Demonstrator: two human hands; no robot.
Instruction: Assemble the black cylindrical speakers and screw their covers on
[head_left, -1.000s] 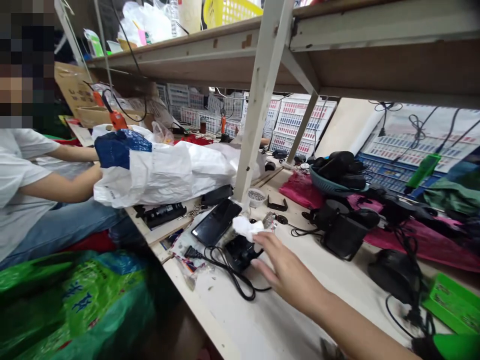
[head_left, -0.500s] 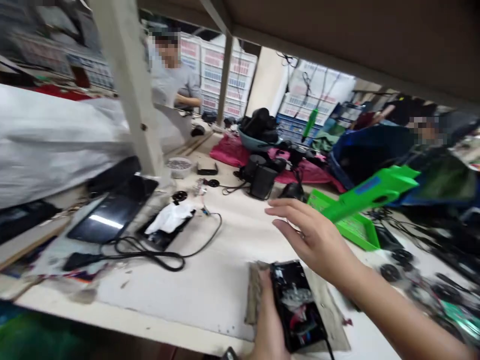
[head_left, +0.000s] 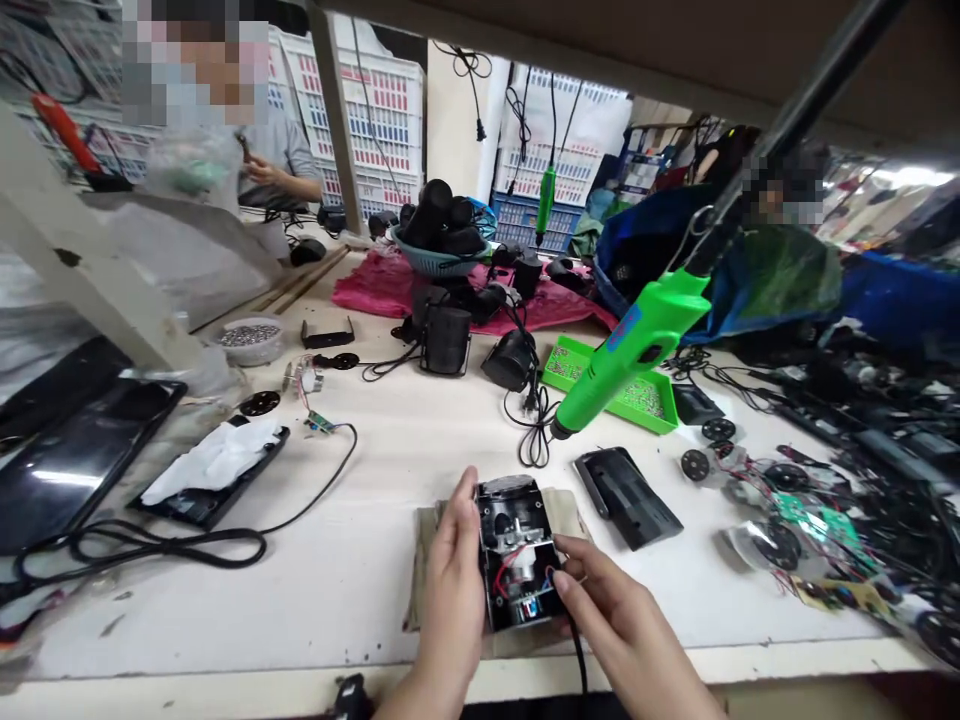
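Observation:
An opened black plastic housing (head_left: 495, 535) lies on a folded cloth pad (head_left: 424, 565) near the table's front edge. Inside it show a motor-like metal part, red and blue wires and a small board. My left hand (head_left: 450, 590) grips its left side, thumb along the edge. With thumb and fingers, my right hand (head_left: 626, 625) pinches its right edge, close to where a black cable (head_left: 577, 650) leaves. A ribbed black cover (head_left: 630, 497) rests to the right. Above it hangs a green electric screwdriver (head_left: 622, 350), its tip over the table.
Behind the screwdriver sits a green tray (head_left: 667, 400) of screws. Loose wheels, wires and circuit boards (head_left: 814, 515) crowd the right side. On the left are another black housing (head_left: 202, 510) with white material and a bowl of screws (head_left: 251, 340). A person (head_left: 277, 170) works across the table.
My right hand has come down from beside the screwdriver to the housing's right edge. The left hand keeps its grip. The view has shifted, and the black cover now shows.

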